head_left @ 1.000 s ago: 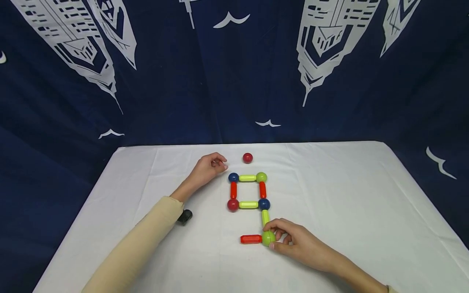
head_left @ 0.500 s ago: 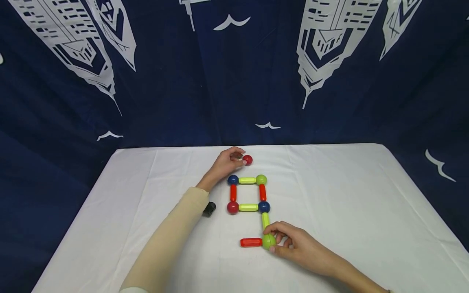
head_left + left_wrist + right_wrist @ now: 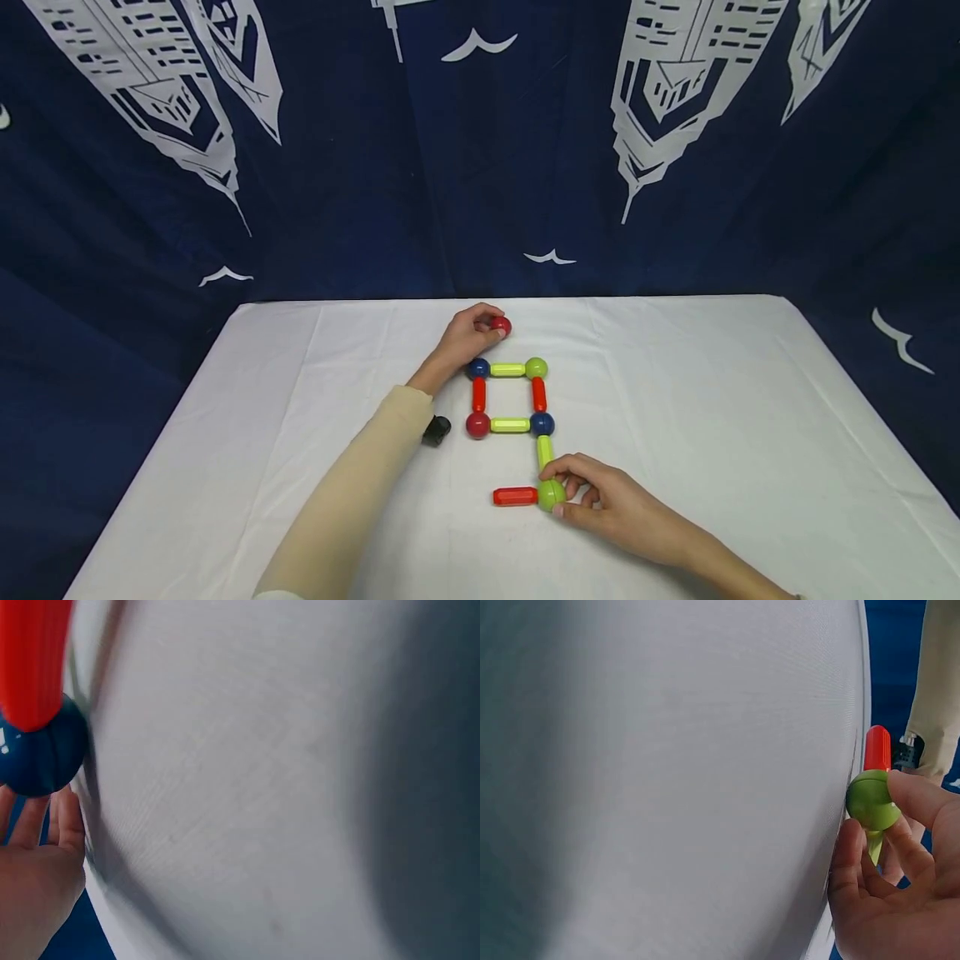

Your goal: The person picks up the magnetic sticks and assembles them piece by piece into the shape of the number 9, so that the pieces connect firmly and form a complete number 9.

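At the far side of the table, my left hand (image 3: 467, 337) pinches a loose red ball (image 3: 502, 326) between thumb and fingers. My right hand (image 3: 611, 504) grips the near green ball (image 3: 551, 495), thumb on one side and fingers on the other, as the right wrist view also shows. From that ball a red rod (image 3: 515, 497) points left and a yellow-green rod (image 3: 545, 451) runs up to a blue ball (image 3: 542, 424). Beyond lies a square of rods and balls, with another blue ball (image 3: 45, 750) large in the left wrist view, where the left hand's held ball is hidden.
The square's other corners are a red ball (image 3: 477, 425) and a green ball (image 3: 536, 368). A small black object (image 3: 437, 431) shows beside the left sleeve. The white-covered table (image 3: 712, 400) ends at a dark blue curtain (image 3: 450, 183) with white prints.
My left hand has moved right and away to the loose red ball, taken hold of it and shifted it slightly left. The right hand keeps its grip on the near green ball.
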`<move>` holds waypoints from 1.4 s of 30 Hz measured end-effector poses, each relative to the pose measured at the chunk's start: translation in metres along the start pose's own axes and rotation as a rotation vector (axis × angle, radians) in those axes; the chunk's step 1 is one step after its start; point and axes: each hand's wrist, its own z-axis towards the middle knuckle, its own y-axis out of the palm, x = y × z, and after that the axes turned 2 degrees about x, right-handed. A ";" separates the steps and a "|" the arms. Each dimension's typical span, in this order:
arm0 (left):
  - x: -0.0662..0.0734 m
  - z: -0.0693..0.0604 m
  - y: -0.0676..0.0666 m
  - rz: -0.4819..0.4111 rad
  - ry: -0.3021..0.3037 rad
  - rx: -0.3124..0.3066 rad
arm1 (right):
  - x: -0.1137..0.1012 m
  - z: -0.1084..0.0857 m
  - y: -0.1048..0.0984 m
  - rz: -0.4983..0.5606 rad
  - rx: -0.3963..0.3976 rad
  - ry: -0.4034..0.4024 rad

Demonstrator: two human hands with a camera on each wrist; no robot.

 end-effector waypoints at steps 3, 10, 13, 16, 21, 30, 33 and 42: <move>0.002 -0.004 -0.003 -0.066 -0.016 0.026 | 0.001 -0.001 -0.001 -0.004 0.001 -0.007; 0.011 -0.031 -0.017 -0.055 -0.027 0.036 | 0.004 -0.003 -0.003 0.003 0.001 0.000; 0.013 -0.049 -0.025 -0.030 -0.025 0.033 | 0.005 -0.003 -0.003 0.009 0.000 0.002; 0.013 -0.069 -0.034 -0.033 -0.010 0.028 | 0.005 -0.003 -0.003 0.004 0.001 -0.004; 0.013 -0.101 -0.047 -0.037 0.032 0.001 | 0.004 -0.003 -0.005 -0.010 0.010 -0.018; 0.012 -0.153 -0.055 -0.051 0.013 -0.175 | 0.005 -0.002 -0.005 -0.007 0.019 -0.021; 0.009 -0.167 -0.052 -0.055 -0.012 -0.257 | 0.005 -0.001 -0.004 0.005 0.015 -0.016; 0.003 -0.190 -0.035 -0.003 -0.070 -0.460 | 0.003 0.000 -0.003 0.004 0.011 -0.015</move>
